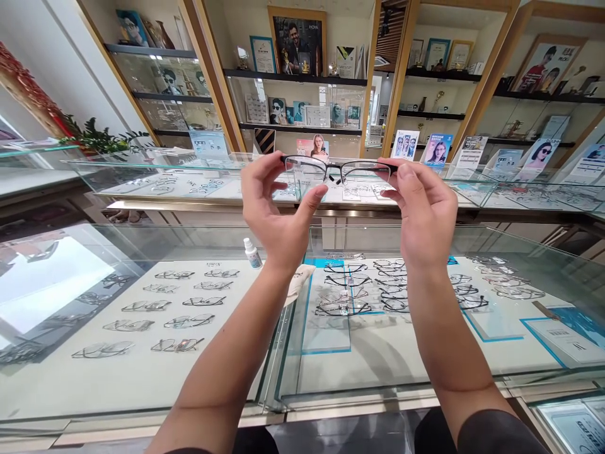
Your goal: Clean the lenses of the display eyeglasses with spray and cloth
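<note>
Both my hands hold up a pair of eyeglasses [334, 166] with a thin dark half-rim frame, level and above the glass counter. My left hand [278, 214] grips the left end of the frame, its thumb pointing up below the left lens. At the other end, my right hand [425, 208] pinches the frame's right side between thumb and fingers. The lenses look clear, and the counter beyond shows through them. Below my left wrist, a small white spray bottle [253, 253] stands on the counter beside a pale cloth [299, 282], which my forearm partly covers.
A glass display counter [278, 384] spans the front, with several rows of eyeglasses [189, 321] inside. Another glass case [189, 183] stands behind it, carrying upright leaflets [438, 149]. Wooden shelves [295, 74] with framed pictures line the wall. A green plant [101, 135] is at left.
</note>
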A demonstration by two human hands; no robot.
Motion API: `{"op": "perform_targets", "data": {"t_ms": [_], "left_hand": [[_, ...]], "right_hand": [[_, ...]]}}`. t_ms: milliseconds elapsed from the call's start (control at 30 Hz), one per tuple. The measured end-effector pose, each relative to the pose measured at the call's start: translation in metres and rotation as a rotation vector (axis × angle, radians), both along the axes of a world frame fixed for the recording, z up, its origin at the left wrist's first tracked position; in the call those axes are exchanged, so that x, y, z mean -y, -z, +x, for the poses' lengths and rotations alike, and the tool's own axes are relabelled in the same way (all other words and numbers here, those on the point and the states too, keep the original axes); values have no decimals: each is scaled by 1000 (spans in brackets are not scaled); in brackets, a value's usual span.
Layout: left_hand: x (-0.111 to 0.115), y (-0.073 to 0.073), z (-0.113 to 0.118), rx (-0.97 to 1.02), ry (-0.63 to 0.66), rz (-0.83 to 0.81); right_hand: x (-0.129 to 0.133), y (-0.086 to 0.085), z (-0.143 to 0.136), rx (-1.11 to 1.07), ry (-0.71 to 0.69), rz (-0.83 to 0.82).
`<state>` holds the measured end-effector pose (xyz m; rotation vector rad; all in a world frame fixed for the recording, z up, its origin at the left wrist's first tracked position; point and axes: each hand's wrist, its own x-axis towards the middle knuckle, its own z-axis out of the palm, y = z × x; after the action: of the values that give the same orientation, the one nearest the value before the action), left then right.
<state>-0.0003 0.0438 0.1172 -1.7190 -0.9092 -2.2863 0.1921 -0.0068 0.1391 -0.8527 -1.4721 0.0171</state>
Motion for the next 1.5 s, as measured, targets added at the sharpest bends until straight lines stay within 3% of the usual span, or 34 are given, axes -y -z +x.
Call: {"op": "perform_targets", "data": {"t_ms": [133, 367, 600, 767, 933, 1333, 1500], "left_hand": [[-4, 1, 0, 9, 93, -18], [-3, 0, 3, -30, 136, -84], [-9, 2, -7, -123, 129, -30], [5, -11, -19, -369, 71, -15], [19, -22, -19, -516, 67, 32], [26, -23, -17, -563, 141, 40], [32, -20, -12, -552, 235, -3]], "right_hand": [[5, -3, -2, -42, -45, -32], [8, -2, -6, -7, -76, -43], [4, -4, 4, -161, -320, -48], [-2, -10, 21, -29, -346, -119], [-5, -9, 20, 133, -360, -229], [-1, -13, 30, 190, -482, -397], [4, -13, 37, 179, -556, -433]]}}
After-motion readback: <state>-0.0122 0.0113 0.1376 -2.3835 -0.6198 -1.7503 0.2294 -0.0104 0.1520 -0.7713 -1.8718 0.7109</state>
